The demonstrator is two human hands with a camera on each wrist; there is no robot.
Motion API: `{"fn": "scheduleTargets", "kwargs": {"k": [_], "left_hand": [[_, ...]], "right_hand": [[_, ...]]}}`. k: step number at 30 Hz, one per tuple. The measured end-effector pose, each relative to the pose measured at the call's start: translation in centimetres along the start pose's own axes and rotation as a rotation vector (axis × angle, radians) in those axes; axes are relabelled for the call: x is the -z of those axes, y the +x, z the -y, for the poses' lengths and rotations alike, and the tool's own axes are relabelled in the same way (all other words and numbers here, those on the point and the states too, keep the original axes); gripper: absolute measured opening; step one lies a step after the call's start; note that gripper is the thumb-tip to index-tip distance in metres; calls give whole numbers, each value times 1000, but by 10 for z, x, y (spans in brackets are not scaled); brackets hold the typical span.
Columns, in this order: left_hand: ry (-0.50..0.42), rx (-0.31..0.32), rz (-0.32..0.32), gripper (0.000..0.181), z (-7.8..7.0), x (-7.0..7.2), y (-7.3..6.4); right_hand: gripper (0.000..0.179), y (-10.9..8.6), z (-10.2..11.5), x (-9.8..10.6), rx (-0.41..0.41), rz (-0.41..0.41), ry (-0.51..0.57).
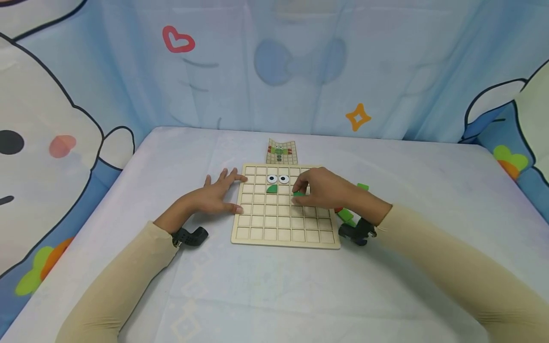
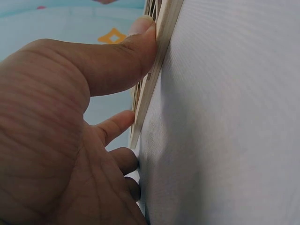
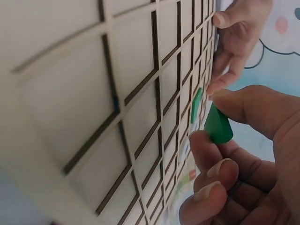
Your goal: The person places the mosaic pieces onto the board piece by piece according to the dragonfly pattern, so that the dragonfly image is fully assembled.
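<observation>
A square wooden grid board (image 1: pixel 266 246) lies on the table. Two googly-eye tiles (image 1: pixel 272 179) sit side by side in its upper cells, with a green quarter-round tile (image 1: pixel 272 189) in a cell below the left eye. My right hand (image 1: pixel 328 188) pinches another green tile (image 3: pixel 218 125) between thumb and fingertips, close over the board's surface right of the eyes. My left hand (image 1: pixel 214 195) has its fingers spread, thumb and a fingertip touching the board's left edge; in the left wrist view the thumb (image 2: pixel 126 61) presses on that edge.
Behind the board stands a small pattern card (image 1: pixel 281 152) showing a green figure on a grid. Loose green tiles (image 1: pixel 345 216) and a bit of red lie right of the board, partly under my right forearm. A printed blue curtain (image 1: pixel 296 105) hangs along the table's back edge.
</observation>
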State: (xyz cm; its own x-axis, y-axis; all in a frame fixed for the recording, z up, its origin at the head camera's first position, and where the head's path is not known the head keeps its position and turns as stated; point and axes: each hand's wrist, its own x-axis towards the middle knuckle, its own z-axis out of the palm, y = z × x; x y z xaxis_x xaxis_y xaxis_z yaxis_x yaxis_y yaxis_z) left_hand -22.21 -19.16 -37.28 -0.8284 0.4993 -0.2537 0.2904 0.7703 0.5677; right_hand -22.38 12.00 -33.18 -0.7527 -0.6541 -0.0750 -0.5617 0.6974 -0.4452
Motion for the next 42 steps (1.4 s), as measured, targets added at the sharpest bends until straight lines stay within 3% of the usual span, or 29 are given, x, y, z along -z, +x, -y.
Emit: {"fn": "scheduleTargets", "kwargs": {"k": [15,22,34,42], "left_hand": [[3,6,7,82,-1,-1,0],[9,0,2,81,0,-1,1],[10,1,3,80,0,0,1],[11,0,1,81,0,0,0]], "right_hand": [[26,36,6,-7,-52,46,-99],[29,41,8,-8,-66,40,-126],[30,47,13,-11,-158,-3,-167],[30,47,13,-13,-150,-13,-151]]}}
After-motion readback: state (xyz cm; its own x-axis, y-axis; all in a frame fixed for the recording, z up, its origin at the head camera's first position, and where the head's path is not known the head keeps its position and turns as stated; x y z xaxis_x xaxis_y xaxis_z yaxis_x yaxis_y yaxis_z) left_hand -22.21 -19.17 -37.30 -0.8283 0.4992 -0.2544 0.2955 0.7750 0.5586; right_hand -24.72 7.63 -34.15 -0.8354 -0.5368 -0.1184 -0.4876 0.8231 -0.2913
